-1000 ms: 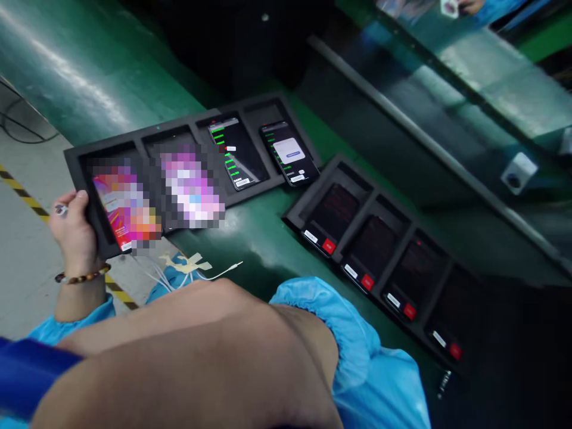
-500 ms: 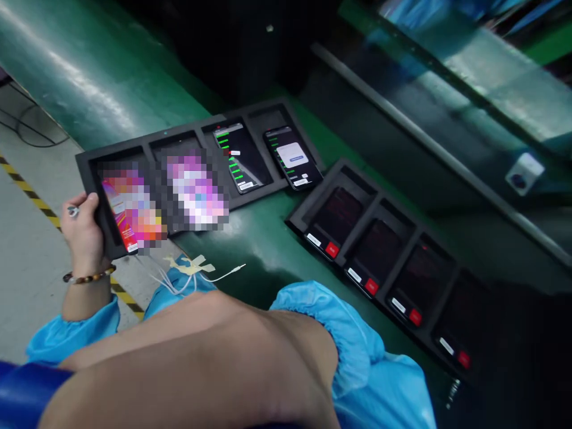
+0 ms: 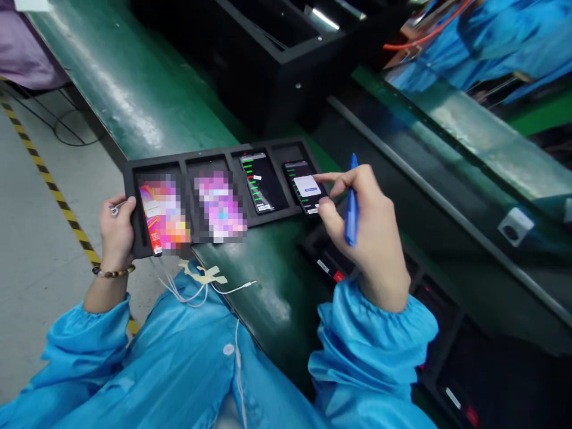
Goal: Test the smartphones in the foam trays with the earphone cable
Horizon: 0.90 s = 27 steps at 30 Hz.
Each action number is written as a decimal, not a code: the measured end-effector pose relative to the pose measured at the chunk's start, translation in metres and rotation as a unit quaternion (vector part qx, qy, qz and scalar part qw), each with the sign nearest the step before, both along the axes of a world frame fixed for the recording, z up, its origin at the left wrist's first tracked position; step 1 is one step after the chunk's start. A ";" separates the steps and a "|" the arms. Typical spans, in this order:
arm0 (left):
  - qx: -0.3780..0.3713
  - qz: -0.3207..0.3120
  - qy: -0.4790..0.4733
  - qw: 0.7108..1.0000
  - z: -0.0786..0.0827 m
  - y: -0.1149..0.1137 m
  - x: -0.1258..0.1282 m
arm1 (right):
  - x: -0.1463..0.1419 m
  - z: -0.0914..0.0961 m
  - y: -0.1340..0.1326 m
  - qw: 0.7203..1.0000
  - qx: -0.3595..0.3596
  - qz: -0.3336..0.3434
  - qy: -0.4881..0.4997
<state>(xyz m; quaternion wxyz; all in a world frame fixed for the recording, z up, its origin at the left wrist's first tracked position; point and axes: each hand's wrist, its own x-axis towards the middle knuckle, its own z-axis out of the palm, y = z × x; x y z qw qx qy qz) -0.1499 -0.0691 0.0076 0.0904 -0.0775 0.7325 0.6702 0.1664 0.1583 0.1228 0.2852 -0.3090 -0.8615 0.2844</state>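
Observation:
A black tray (image 3: 131, 179) with several lit phones lies on the green belt in front of me. My left hand (image 3: 117, 229) grips the tray's near left edge, thumb on the rim, with a small metal piece between the fingers. My right hand (image 3: 364, 229) holds a blue pen (image 3: 351, 205) in its curled fingers. Its forefinger stretches out to the screen of the rightmost phone (image 3: 306, 186), which shows a white pop-up. The phone beside it (image 3: 258, 182) shows green lines of text.
A second black tray (image 3: 440, 351) with dark phones and red tags lies to the right, partly under my right arm. White cables (image 3: 210, 286) hang at the belt's near edge. A large black box (image 3: 286, 56) stands behind. Yellow-black floor tape (image 3: 49, 179) runs on the left.
My right hand has come forward with the pen to the rightmost phone; before, the bare forearm filled the foreground. The view has shifted, so the tray sits further right.

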 end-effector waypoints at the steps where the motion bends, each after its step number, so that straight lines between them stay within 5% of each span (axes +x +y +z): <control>1: 0.002 -0.003 0.000 1.000 -0.001 -0.001 0.000 | 0.004 -0.012 0.020 0.997 0.037 -0.033 -0.066; 4: 0.000 -0.016 0.014 1.000 -0.004 -0.003 -0.001 | 0.021 -0.045 0.063 0.982 0.073 -0.072 -0.160; 8: -0.004 -0.021 0.023 0.999 -0.008 -0.004 -0.002 | 0.029 -0.068 0.077 0.980 0.066 -0.047 -0.182; 21: -0.005 -0.030 0.022 0.999 -0.011 -0.006 -0.005 | 0.033 -0.057 0.078 0.982 0.058 -0.033 -0.179; 27: -0.066 -0.051 0.096 0.992 -0.014 -0.019 -0.013 | 0.034 -0.064 0.072 0.983 0.029 0.014 -0.181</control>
